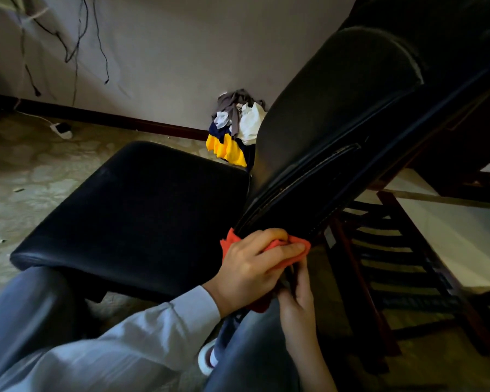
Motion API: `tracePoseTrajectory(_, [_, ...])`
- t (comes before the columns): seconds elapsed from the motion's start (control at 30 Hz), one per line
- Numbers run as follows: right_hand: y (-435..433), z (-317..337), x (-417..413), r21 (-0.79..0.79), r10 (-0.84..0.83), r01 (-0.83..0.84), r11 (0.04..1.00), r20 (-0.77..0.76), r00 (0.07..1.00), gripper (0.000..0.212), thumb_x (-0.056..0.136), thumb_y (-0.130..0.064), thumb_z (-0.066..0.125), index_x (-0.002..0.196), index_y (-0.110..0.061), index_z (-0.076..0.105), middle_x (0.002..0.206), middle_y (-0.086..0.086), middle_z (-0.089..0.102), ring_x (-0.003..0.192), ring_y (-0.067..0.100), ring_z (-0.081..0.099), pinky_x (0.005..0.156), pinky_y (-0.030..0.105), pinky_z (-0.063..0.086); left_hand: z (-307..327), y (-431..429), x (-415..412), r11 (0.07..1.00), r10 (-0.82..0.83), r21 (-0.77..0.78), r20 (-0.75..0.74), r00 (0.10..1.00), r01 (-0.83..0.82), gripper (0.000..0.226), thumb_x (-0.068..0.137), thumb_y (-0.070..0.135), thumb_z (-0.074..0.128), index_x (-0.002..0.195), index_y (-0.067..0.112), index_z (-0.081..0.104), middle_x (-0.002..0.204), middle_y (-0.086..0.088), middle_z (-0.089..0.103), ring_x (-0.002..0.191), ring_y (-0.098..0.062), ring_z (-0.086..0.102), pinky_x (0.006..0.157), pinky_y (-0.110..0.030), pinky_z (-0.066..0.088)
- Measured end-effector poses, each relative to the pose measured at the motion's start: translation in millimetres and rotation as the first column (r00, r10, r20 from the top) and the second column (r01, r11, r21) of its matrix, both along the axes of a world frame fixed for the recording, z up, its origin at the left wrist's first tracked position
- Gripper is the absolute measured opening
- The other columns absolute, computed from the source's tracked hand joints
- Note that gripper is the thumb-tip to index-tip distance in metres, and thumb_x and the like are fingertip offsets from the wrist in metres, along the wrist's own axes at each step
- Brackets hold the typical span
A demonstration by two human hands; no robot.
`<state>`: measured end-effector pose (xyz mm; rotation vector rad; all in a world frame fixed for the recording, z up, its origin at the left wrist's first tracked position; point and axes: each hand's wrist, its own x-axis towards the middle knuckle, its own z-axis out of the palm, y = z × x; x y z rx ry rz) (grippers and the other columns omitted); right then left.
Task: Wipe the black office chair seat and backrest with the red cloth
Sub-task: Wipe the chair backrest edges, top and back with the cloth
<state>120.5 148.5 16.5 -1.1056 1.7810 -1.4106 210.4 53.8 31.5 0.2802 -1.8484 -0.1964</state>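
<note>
Your left grip point(255, 267) is clamped on the red cloth point(230, 241), fingers curled over it and pressing it against the bottom edge of the black backrest point(337, 114). Cloth sticks out on both sides of that grip, and a tail hangs below it. Light sleeve point(153, 329) runs back from that wrist.

Your right grip point(297, 304) sits just under the left one with a bare forearm, fingers pointing up at the underside of the cloth and the chair edge. Can't tell if it's clamped on anything or just touching; the spot is dark and partly hidden by the left grip.

The backrest rises up and to the right from the left grip, tilted, with a stitched seam running along it. The seat point(136, 213) lies to the left of the left grip and meets the backrest just above it. Your trouser legs point(26, 306) are below the seat's near edge.

Right of both grips is a dark wooden slatted frame point(393, 250). Far above the left grip, a pile of clothes point(235, 131) lies against the wall, yellow piece at its bottom. Far up-left are a plug block point(61, 130) on the patterned floor point(40, 171) and loose cables point(77, 38) hanging down the wall.
</note>
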Motion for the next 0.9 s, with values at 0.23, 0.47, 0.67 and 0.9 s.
tracePoseTrajectory(0.23, [5,-2,4,0.004,0.013,-0.013,1.0,0.011,1.0,0.08,0.091,0.003,0.047,0.135,-0.058,0.019,0.147,-0.022,0.029,0.134,-0.004,0.028,0.109,0.026,0.028,-36,5,17,0.979,-0.044,0.203,0.09,0.995,0.025,0.023,0.091,0.017,0.061,0.113,0.025,0.06,0.106,0.003,0.055,0.084,-0.013,0.062,0.071,-0.025,0.053])
tracePoseTrajectory(0.47, [9,-13,1,0.06,-0.015,0.012,0.998,0.042,0.999,0.072,0.092,0.0,0.049,0.122,-0.061,0.026,0.128,-0.02,0.043,0.123,0.002,0.04,0.1,0.026,0.033,-48,-1,43,0.945,-0.154,0.319,0.263,0.952,0.065,0.021,0.095,0.024,0.057,0.115,0.027,0.062,0.106,0.002,0.059,0.092,-0.014,0.064,0.074,-0.034,0.054])
tracePoseTrajectory(0.67, [3,-12,-3,0.092,0.017,-0.015,0.996,-0.023,1.0,0.072,0.091,-0.001,0.05,0.129,-0.056,0.024,0.131,-0.03,0.035,0.128,-0.003,0.03,0.107,0.026,0.023,2,-7,27,0.995,-0.09,-0.022,0.182,0.979,0.095,0.027,0.091,0.015,0.064,0.117,0.021,0.06,0.11,-0.002,0.053,0.086,-0.02,0.061,0.071,-0.029,0.051])
tracePoseTrajectory(0.9, [-1,-23,-5,0.084,0.027,-0.027,0.996,-0.003,1.0,0.073,0.092,0.002,0.048,0.123,-0.06,0.024,0.121,-0.042,0.033,0.128,-0.005,0.03,0.106,0.023,0.024,-8,-15,15,0.983,-0.026,-0.172,0.21,0.977,0.063,0.035,0.086,0.007,0.063,0.118,0.02,0.055,0.111,-0.004,0.048,0.08,-0.024,0.056,0.065,-0.027,0.041])
